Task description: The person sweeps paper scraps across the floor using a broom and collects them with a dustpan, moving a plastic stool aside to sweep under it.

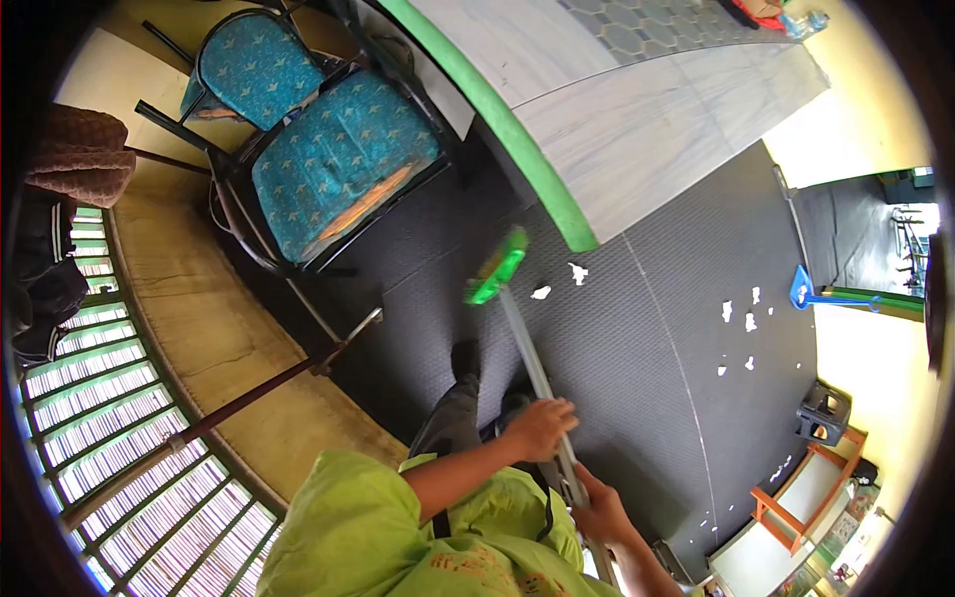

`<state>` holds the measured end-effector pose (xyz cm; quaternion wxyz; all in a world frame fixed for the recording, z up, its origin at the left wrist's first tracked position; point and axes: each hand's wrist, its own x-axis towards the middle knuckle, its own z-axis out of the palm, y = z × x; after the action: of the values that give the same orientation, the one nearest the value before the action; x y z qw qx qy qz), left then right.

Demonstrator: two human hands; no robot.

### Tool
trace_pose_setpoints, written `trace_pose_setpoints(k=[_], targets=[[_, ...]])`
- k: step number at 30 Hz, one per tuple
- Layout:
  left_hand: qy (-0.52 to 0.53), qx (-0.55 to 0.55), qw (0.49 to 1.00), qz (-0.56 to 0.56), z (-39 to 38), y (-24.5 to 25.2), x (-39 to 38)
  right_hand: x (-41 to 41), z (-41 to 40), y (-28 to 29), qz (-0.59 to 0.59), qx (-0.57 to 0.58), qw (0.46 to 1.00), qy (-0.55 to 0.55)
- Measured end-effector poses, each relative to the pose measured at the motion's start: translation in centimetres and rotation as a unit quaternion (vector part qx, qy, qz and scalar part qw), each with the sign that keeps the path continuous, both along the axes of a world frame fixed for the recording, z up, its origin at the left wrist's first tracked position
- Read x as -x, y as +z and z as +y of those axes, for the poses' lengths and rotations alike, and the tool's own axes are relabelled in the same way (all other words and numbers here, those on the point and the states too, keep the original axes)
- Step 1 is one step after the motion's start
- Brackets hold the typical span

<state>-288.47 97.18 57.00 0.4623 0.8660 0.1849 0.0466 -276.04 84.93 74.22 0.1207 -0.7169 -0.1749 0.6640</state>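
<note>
A broom with a green head (498,270) and a grey handle (527,343) slants across the view in front of me. My left hand (539,430) is wrapped around the handle above the floor. Closer to my body, my right hand (599,507) grips the same handle. The blurred broom head is over the dark floor mat (597,351), beside the corner of a tiled, green-edged counter (574,224). Just right of the bristle end lie two crumpled white scraps (541,293).
Several more white scraps (750,322) are scattered rightwards, near a blue dustpan (801,288) by the wall. A dark plastic stool (824,413) stands below it. At upper left is a chair with a torn blue seat (343,164); a metal pole (246,399) crosses before the barred window.
</note>
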Motion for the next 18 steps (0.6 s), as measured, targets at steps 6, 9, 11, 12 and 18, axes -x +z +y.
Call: trace_pose_setpoints(k=[6,9,11,12,18], targets=[[0.016,-0.002,0.978,0.208,2.8,-0.3,4.4,1.5,2.4,-8.4,0.035,-0.024,0.998,0.046],[0.035,0.081,0.969,0.230,2.7,-0.1,5.8,0.1,0.3,-9.8,0.020,-0.001,0.999,0.048],[0.051,0.101,0.961,0.253,2.2,0.1,6.1,-2.0,-1.4,-9.1,-0.012,0.007,0.997,0.074],[0.061,0.111,0.958,0.258,1.9,0.2,6.1,-2.8,-2.2,-8.4,-0.054,0.000,0.995,0.089],[0.086,0.136,0.960,0.230,1.5,0.6,4.6,-5.9,-3.1,0.0,-0.092,0.100,0.990,0.034]])
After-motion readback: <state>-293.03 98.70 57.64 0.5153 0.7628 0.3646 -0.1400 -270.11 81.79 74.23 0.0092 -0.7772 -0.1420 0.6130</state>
